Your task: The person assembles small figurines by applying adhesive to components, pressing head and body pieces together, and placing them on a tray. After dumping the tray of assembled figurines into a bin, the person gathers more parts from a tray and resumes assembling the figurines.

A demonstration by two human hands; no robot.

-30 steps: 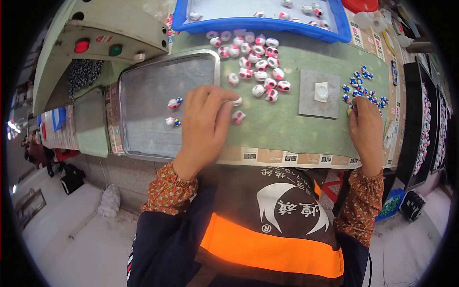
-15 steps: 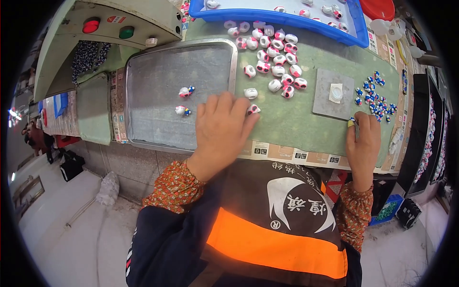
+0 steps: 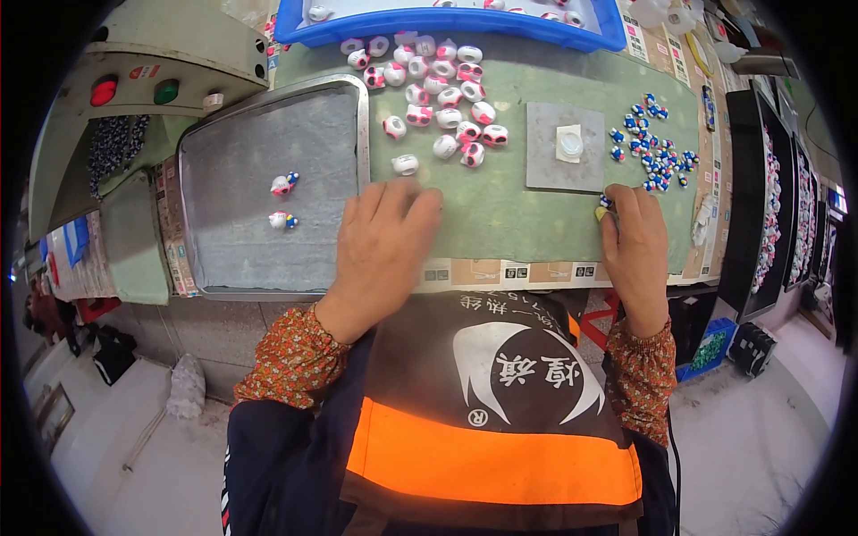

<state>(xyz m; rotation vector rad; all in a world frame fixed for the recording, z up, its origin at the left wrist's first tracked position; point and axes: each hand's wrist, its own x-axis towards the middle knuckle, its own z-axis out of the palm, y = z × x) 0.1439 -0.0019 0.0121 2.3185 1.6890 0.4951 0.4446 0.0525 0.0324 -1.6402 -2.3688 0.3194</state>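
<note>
Left hand (image 3: 380,246) flat on green table (image 3: 500,214), palm down, fingers spread, holding nothing visible; one white-pink piece (image 3: 405,164) just beyond fingertips at 12 o'clock. Metal tray (image 3: 232,268) touching hand's 9 o'clock side, two assembled pieces (image 3: 284,202) on grey liner. Heap of white-pink pieces (image 3: 442,98) farther off at 12 o'clock. Right hand (image 3: 636,255) fingers curled, pinching small blue-yellow part (image 3: 604,207) at fingertips. Grey pad (image 3: 565,147) at its 11 o'clock, scatter of small blue parts (image 3: 654,147) at 12 o'clock. Blue bin (image 3: 447,22) at far edge.
</note>
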